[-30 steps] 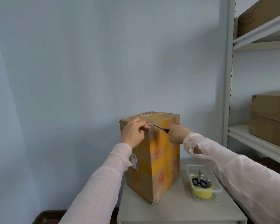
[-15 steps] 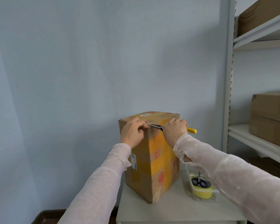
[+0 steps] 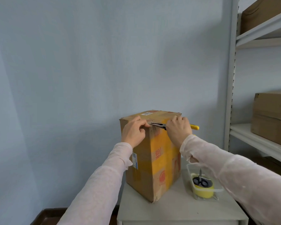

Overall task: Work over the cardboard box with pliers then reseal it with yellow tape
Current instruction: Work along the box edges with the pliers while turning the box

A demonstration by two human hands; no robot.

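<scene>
At small grey table [image 3: 177, 210], left to right:

- Left hand [image 3: 133, 132] at 10 o'clock of cardboard box [image 3: 159, 156], fingers curled, pinching small pale flap at top edge.
- Box upright on table, one vertical edge toward viewer, yellow bands across its faces.
- Pliers [image 3: 160, 125] near horizontal along top edge, dark nose touching pinched flap.
- Right hand [image 3: 179, 129] at box's 1 o'clock, clenched round pliers handles. Yellow handle tip projects toward 3 o'clock.
- Clear tray [image 3: 217, 190] at box's 4 o'clock holds yellow tape roll [image 3: 203, 192], scissors [image 3: 200, 181] on top.
- Shelf rack [image 3: 230, 95] at 3 o'clock carries brown cartons [image 3: 272, 117].
</scene>
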